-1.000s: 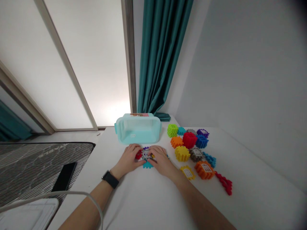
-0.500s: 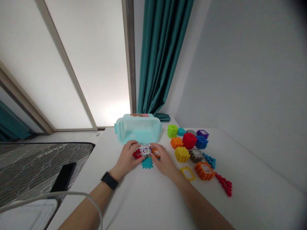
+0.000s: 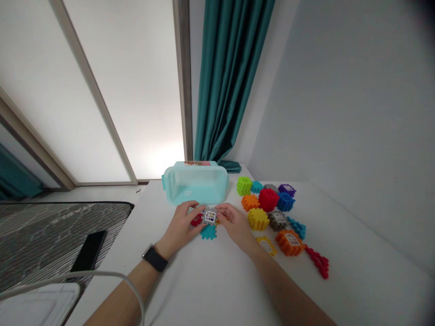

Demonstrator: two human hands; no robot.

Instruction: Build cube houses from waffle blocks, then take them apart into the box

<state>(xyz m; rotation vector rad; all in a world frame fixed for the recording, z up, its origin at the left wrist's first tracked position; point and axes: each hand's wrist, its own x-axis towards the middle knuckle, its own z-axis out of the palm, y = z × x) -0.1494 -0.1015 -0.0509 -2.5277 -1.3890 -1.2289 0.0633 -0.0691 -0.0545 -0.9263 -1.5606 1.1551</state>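
Note:
My left hand (image 3: pixel 181 225) and my right hand (image 3: pixel 236 224) meet over the white table, both pinching a grey toothed block with a white window (image 3: pixel 210 215). A red toothed piece (image 3: pixel 196 220) shows under my left fingers, and an orange bit peeks beside my right fingers. Just below the hands a teal toothed tile (image 3: pixel 208 232) lies flat on the table. Behind the hands stands an open, see-through turquoise box (image 3: pixel 195 185). A black watch (image 3: pixel 154 257) sits on my left wrist.
Right of the hands lies a heap of toothed blocks: green (image 3: pixel 244 185), red (image 3: pixel 268 198), yellow (image 3: pixel 258 218), orange with a window (image 3: pixel 290 241), a red strip (image 3: pixel 318 261). A black phone (image 3: pixel 89 256) rests on a grey mat at left. A teal curtain (image 3: pixel 231 81) hangs behind.
The grey window block has been lifted off the table between both hands and turned, its window now facing me. The teal tile beneath has come into full view.

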